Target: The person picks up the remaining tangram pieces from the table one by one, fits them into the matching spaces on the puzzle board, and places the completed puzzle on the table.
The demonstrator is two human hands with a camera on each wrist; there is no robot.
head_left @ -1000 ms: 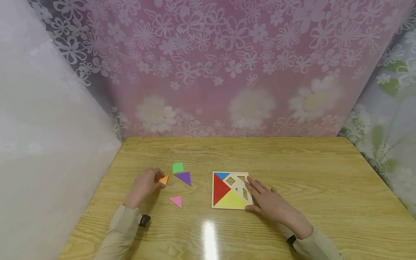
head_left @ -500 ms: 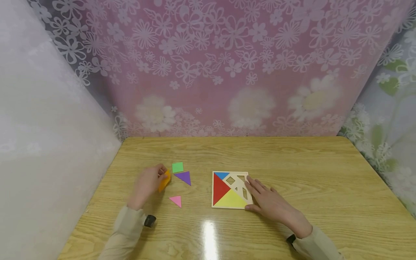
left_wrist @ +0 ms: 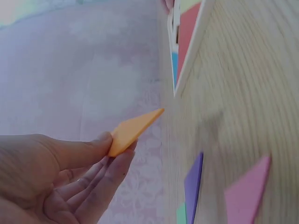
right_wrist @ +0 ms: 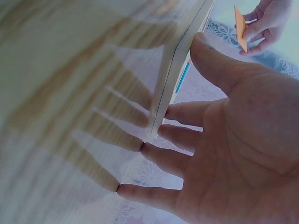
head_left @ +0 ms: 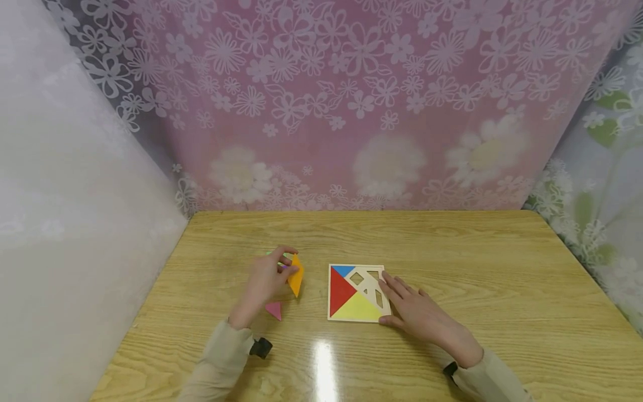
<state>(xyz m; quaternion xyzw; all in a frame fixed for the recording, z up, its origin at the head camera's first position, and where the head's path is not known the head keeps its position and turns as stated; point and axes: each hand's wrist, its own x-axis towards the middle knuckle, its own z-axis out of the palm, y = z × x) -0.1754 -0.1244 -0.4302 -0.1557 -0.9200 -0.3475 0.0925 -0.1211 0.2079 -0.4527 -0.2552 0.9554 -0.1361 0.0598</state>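
My left hand [head_left: 263,282] pinches an orange parallelogram tangram piece [head_left: 296,276] between thumb and fingers, raised above the table left of the puzzle board. Seen from the left wrist, the orange piece [left_wrist: 132,133] points its narrow tip towards the board. Straight fingers of my right hand [head_left: 422,317] rest along the right edge of the square wooden tangram board [head_left: 370,286]. Red [head_left: 340,293], yellow [head_left: 358,310] and blue [head_left: 342,271] triangles sit in that board, beside several cut-out openings. Beneath my left hand lie a purple triangle [left_wrist: 193,184] and a green piece [left_wrist: 181,213], both mostly covered in the head view.
A pink triangle [head_left: 274,310] lies on the wooden table [head_left: 452,240] near my left wrist. Flowered pink cloth [head_left: 321,111] hangs behind the table's far edge, with pale cloth [head_left: 90,223] at the left side.
My left hand has lifted the orange parallelogram piece off the left of the table and carried it right, over the green and purple pieces. My right hand and the board stay put.
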